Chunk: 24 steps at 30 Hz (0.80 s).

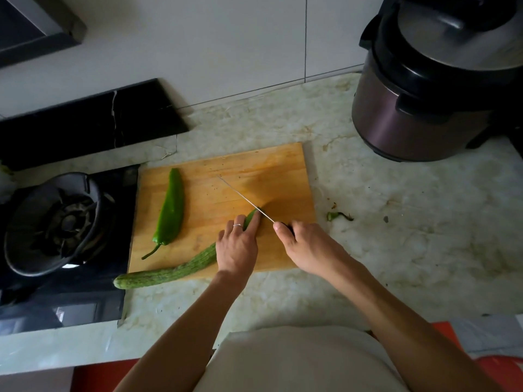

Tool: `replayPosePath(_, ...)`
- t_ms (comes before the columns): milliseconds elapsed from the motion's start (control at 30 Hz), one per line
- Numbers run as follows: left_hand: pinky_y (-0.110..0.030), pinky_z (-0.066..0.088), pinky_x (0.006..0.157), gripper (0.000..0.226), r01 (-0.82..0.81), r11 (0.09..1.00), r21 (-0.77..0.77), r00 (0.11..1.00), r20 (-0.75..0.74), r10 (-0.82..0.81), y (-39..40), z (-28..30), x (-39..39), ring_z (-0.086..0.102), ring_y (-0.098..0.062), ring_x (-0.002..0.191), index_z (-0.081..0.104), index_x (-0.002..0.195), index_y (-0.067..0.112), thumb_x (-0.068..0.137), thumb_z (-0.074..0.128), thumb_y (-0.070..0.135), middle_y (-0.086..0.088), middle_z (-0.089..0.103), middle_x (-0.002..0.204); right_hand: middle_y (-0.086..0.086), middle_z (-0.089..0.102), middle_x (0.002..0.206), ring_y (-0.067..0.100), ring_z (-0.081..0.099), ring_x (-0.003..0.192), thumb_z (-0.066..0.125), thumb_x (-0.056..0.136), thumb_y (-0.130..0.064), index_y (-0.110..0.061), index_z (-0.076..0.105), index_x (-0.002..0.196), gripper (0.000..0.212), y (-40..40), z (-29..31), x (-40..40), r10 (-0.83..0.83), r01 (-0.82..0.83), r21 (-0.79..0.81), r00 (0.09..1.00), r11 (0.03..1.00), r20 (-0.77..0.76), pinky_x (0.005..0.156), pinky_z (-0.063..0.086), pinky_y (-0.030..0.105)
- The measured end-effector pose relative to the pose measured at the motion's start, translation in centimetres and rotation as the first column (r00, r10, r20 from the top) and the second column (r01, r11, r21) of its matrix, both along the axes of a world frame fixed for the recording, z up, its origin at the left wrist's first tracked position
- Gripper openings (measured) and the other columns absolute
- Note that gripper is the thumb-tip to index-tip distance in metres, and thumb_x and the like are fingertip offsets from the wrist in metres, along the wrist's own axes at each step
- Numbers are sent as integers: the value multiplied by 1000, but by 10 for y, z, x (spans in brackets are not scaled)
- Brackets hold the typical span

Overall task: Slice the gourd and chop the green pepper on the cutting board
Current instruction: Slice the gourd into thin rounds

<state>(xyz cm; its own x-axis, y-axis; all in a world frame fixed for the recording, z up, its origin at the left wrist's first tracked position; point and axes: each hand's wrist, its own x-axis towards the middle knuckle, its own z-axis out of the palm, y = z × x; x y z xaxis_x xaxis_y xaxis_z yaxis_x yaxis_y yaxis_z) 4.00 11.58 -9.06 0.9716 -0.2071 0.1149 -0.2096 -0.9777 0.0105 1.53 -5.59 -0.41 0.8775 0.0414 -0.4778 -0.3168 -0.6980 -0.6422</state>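
Wooden cutting board [283,165] bears ridged, curved gourd [169,271] under knife [243,197].

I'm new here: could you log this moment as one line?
left hand holds gourd | right hand grips knife at gourd tip | pepper whole on board

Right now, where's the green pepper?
The green pepper lies on the left part of the cutting board, beside the stove burner, beyond the gourd.

wall [198,46]: pale tile | countertop [396,222]: marbled | light: dim
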Motion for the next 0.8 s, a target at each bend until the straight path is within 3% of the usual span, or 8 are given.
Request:
replayPosePath(367,-42,52,62,34,8,1000,2,1000,9,-8,1,-1,0,62,-34,84,67,116,22,84,72,11,-9,62,102,-1,51,69,19,51,59,25,101,-59,-21,45,89,45,8,-3,-5,90,-76,-145,992,986,93,56,36,31)
replayPosePath(500,-42,52,61,35,4,1000,15,1000,21,-4,0,-2,1,62,-34,84,67,115,22,83,75,13,-9,63,102,4,57,76,21,55,62,25,101,-60,-21,45,88,46,10,-4,-5,66,-59,-115,996,992,59,55,36,30)
replayPosePath(667,-40,51,61,41,1,1000,29,999,36,-2,0,-5,2,63,-32,84,67,122,23,83,73,11,-9,65,104,1,53,69,17,51,57,27,102,-57,-20,45,81,47,8,0,-1,20,-19,-45,1000,999,15,49,32,31)
replayPosePath(800,-40,51,63,40,-5,999,36,1000,23,4,0,-6,2,63,-32,85,67,121,24,84,74,12,-8,64,106,0,50,68,21,52,61,26,102,-57,-19,46,85,47,11,0,0,35,-33,-80,999,996,25,54,34,32)
